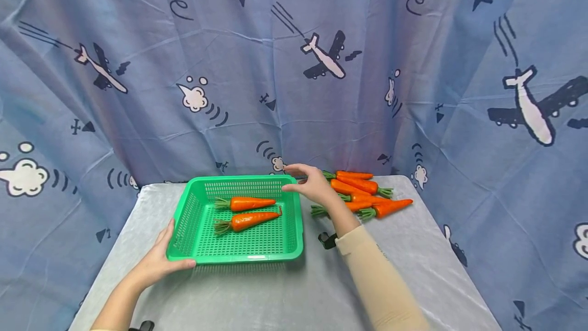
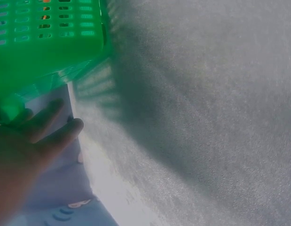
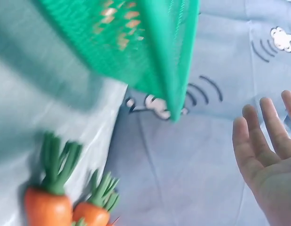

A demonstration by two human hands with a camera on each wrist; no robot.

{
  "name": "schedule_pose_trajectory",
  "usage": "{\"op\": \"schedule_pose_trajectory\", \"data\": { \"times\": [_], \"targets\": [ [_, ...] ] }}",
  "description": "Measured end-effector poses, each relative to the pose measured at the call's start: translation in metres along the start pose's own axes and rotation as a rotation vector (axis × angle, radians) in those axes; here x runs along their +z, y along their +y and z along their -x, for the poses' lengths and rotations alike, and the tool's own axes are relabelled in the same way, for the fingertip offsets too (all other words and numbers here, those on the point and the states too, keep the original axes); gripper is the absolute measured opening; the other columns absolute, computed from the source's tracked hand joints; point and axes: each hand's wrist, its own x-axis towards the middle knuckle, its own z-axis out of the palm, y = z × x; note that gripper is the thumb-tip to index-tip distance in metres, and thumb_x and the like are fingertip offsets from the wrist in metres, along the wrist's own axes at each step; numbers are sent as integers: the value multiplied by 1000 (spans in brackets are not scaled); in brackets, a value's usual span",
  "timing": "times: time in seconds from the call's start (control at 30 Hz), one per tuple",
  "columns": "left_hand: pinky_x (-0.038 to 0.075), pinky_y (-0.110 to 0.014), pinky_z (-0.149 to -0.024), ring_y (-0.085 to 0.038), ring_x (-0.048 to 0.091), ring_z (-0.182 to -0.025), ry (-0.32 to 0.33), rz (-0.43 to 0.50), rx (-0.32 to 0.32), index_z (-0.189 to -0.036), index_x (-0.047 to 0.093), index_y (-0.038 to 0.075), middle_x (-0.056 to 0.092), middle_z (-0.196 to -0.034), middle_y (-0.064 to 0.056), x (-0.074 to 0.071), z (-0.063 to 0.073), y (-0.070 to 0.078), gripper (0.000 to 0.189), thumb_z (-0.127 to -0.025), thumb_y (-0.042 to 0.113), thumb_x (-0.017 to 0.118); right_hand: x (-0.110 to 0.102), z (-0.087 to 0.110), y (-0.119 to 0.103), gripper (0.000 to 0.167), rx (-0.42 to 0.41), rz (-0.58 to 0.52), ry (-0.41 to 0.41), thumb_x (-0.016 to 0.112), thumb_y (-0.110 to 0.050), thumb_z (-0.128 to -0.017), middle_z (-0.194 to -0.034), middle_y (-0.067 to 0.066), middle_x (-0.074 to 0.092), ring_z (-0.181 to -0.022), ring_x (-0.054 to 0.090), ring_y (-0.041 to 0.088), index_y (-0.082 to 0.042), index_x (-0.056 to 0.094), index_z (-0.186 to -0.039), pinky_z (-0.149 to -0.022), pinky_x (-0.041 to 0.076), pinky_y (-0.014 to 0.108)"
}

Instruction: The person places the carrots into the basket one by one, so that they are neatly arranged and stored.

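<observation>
A green plastic basket with slotted walls stands out over the table, its shadow falling on the cloth beneath. Two orange carrots, a front one and a back one, lie inside it with their green stems to the left. My left hand holds the basket's front left corner, thumb along the front rim and fingers by the left side. By the back right corner is my right hand, its fingers spread and holding nothing; the right wrist view shows a gap between it and the basket.
Several loose carrots are heaped at the back right of the table, right of the basket. A small black object shows at the right wrist. A blue patterned curtain hangs behind and on both sides.
</observation>
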Motion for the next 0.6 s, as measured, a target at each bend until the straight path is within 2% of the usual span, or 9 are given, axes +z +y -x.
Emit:
{"op": "schedule_pose_trajectory", "data": {
  "times": [0.07, 0.27, 0.37, 0.5, 0.6],
  "targets": [
    [17, -76, -112, -59, 6, -147, 0, 0, 1, -161, -11, 7, -1, -163, -35, 0, 0, 0, 132, -76, 31, 87, -5, 5, 9, 57, 13, -7, 10, 83, -31, -85, -138, 12, 62, -128, 57, 34, -17, 63, -136, -103, 49, 52],
    [16, -76, -111, -59, 5, -147, 1, 14, 3, -161, -12, 7, -1, -163, -35, 1, -1, -1, 133, -76, 30, 88, -22, 24, 35, 57, 98, -41, 75, 83, -38, -83, -137, 9, 62, -129, 56, 30, -22, 63, -134, -105, 49, 51],
    [16, -76, -112, -59, 5, -147, 2, 23, 1, -161, -11, 7, -1, -163, -34, 2, -1, -3, 132, -76, 29, 88, -35, 34, 50, 58, 137, -62, 102, 83, -38, -84, -139, 9, 61, -132, 54, 34, -22, 62, -136, -106, 48, 52],
    [16, -76, -112, -59, 6, -147, 4, 26, 0, -161, -11, 6, -1, -163, -34, 2, 0, -3, 132, -76, 29, 88, -53, 48, 68, 57, 174, -42, 134, 81, -34, -86, -139, 9, 60, -133, 53, 35, -21, 60, -138, -106, 47, 53],
    [16, -76, -111, -60, 7, -147, 8, 19, 10, -161, -10, 5, 0, -162, -35, 1, 0, -1, 132, -75, 29, 88, -65, 58, 81, 62, 186, -26, 154, 80, -34, -88, -141, 14, 59, -133, 54, 35, -19, 57, -142, -108, 46, 54]
  ]
}}
